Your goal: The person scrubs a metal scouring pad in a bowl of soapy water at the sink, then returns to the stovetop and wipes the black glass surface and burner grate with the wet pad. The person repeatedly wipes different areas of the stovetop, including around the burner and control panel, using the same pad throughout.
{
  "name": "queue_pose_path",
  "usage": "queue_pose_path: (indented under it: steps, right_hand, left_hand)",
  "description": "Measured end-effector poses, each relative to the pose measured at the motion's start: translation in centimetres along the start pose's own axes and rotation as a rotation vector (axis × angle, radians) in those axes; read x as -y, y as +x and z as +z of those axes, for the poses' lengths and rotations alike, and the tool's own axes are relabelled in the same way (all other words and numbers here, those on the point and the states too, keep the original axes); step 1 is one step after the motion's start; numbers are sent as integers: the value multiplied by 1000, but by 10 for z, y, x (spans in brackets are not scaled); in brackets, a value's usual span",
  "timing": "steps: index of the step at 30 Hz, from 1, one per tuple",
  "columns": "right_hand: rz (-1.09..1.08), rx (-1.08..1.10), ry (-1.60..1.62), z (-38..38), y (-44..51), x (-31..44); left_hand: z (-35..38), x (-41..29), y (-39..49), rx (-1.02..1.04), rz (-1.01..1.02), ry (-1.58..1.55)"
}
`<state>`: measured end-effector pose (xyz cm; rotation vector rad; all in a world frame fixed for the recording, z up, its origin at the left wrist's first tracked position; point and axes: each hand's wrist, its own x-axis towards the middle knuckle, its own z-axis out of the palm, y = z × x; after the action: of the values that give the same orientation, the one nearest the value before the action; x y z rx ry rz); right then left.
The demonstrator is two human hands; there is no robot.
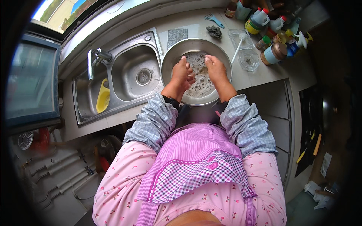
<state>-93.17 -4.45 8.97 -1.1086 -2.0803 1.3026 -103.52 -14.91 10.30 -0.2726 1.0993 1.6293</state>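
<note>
A wide stainless steel basin (195,43) stands on the counter in front of me, holding cloudy water with foam and bubbles (199,84). My left hand (182,73) is over the left part of the water, its fingers loosely curled and nothing visible in them. Opposite it, my right hand (216,69) hovers at the right side of the basin, thumb towards the middle. Its fingers are mostly hidden beneath the hand, so I cannot tell whether they hold anything. Between the hands a brownish patch shows through the foam; what it is stays unclear.
Left of the basin is a double-bowl steel sink (135,60) with a faucet (96,58) and a yellow strainer basket (103,97). Behind lie a grey scouring pad (177,37), a dark steel-wool scrubber (214,32) and a blue peeler (215,21). Glass dishes (248,60) and several bottles (256,22) stand right.
</note>
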Motion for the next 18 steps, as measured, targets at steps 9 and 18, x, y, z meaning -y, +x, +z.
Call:
queue_pose_path:
  steps: [9, 18]
  right_hand:
    - [-12, 199, 89, 5, -10, -2]
    - [270, 369, 521, 4, -2, -6]
  left_hand:
    - [-21, 3, 3, 141, -26, -127]
    - [-32, 12, -1, 162, 249, 117]
